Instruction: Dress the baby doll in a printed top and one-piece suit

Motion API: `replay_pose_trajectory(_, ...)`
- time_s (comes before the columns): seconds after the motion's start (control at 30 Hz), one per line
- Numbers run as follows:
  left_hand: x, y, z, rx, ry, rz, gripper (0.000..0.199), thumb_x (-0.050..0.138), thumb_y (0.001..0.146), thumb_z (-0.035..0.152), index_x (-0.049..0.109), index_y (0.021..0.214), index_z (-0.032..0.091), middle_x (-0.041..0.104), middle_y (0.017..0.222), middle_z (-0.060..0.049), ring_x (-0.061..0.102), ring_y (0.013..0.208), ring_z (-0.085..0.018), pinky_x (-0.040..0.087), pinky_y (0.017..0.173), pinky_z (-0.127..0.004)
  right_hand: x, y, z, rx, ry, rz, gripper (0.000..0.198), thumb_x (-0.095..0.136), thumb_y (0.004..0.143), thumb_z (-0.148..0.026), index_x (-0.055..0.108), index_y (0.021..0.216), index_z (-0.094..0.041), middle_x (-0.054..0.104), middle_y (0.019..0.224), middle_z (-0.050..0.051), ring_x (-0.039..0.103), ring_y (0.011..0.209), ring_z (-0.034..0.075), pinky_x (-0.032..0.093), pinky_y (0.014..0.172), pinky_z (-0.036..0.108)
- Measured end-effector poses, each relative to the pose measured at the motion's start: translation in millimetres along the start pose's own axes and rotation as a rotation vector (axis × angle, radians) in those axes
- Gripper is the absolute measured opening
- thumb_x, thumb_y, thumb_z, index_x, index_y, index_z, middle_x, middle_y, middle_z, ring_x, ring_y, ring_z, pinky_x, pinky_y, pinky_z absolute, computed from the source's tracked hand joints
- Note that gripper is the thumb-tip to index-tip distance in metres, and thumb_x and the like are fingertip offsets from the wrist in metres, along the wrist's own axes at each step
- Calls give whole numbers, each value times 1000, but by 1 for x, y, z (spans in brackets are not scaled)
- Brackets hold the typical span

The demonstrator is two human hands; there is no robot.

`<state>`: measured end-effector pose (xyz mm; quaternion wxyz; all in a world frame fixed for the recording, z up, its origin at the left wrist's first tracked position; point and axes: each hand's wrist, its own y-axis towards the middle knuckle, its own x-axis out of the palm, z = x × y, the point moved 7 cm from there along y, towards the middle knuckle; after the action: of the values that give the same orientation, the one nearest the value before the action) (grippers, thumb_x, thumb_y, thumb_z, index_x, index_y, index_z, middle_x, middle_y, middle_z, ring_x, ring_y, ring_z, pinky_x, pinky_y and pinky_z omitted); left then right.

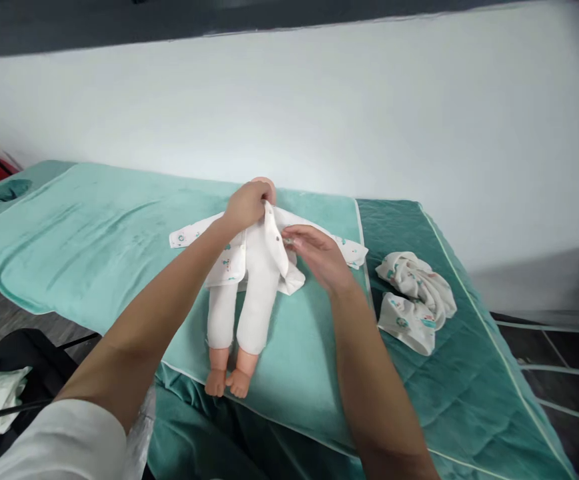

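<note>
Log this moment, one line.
left hand: holding jacket near neck | right hand: at front flap | doll: lying on mint sheet | crumpled cloth: on darker cover

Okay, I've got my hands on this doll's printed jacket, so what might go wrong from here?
The doll's feet lie at the near edge of the light green cover, so a pull toward you might drag them over it. The front flap of the printed jacket is raised and curled between your left hand and right hand; uneven tugging could twist or crease it.
</note>
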<state>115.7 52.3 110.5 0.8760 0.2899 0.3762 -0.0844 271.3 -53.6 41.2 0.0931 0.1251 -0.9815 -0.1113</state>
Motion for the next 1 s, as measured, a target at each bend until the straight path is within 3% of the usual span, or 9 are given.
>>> replay_pose_trajectory(0.1, -10, -23, -26, -166, -35, 108, 17, 54, 77, 7, 63, 81, 20, 71, 95, -6, 65, 94, -23, 50, 87, -39, 1, 5, 3, -57, -133, 19, 27, 79, 86, -49, 80, 105, -30, 77, 118, 2, 68, 117, 24, 53, 105, 38)
replay_pose_trajectory(0.17, -16, -47, -31, -173, -89, 222, 15, 56, 84, 12, 64, 93, 21, 71, 106, -7, 65, 105, -23, 50, 95, -40, 4, 5, 5, -62, -148, -8, 28, 78, 87, -48, 80, 109, -31, 77, 123, 1, 69, 118, 24, 54, 104, 38)
replay_pose_trajectory(0.37, -28, -160, -47, -293, -164, 450, 17, 50, 98, 25, 63, 107, 22, 70, 114, -7, 64, 113, -21, 51, 101, -39, 22, -6, 2, -27, -123, -218, 35, 76, 91, -41, 76, 125, -34, 71, 141, 0, 63, 135, 26, 51, 114, 42)
replay_pose_trajectory(0.5, -24, -230, -59, -433, -169, 326, 20, 51, 98, 24, 63, 114, 23, 72, 113, -7, 68, 108, -22, 54, 99, -41, 27, -14, -3, -57, -22, -224, 35, 76, 91, -41, 76, 124, -33, 68, 145, 0, 55, 145, 27, 39, 127, 48)
replay_pose_trajectory(0.6, -24, -255, -50, -368, 38, 201, 25, 54, 94, 19, 64, 117, 22, 72, 119, -9, 65, 116, -27, 51, 104, -45, 20, -25, 3, -30, 78, -132, 36, 79, 87, -42, 75, 122, -33, 72, 138, 3, 60, 140, 29, 38, 126, 54)
replay_pose_trajectory(0.73, -23, -266, -38, -292, 199, 109, 31, 58, 93, 20, 63, 124, 20, 70, 131, -11, 62, 123, -30, 47, 107, -47, 22, -57, 20, 48, 103, -84, 44, 82, 83, -41, 72, 126, -33, 70, 142, 6, 62, 138, 31, 43, 122, 58)
replay_pose_trajectory(0.83, -22, -267, -36, -293, 231, 84, 29, 61, 94, 23, 65, 122, 20, 69, 133, -10, 61, 124, -30, 46, 107, -46, 26, -88, 32, 72, 131, -20, 39, 81, 84, -44, 73, 121, -34, 69, 143, 7, 64, 134, 32, 50, 113, 58)
replay_pose_trajectory(0.93, -22, -265, -35, -299, 236, 61, 25, 62, 94, 24, 68, 118, 20, 69, 133, -9, 61, 125, -30, 45, 106, -46, 19, -111, 40, 5, 97, 188, 31, 80, 85, -39, 73, 114, -33, 75, 132, 6, 69, 126, 29, 52, 111, 57)
replay_pose_trajectory(1.0, -22, -263, -35, -311, 236, 47, 23, 61, 95, 25, 70, 115, 21, 69, 133, -8, 60, 126, -30, 44, 106, -46, 13, -121, 44, -39, -3, 356, 36, 82, 81, -33, 71, 115, -32, 73, 133, 6, 66, 131, 27, 49, 115, 55)
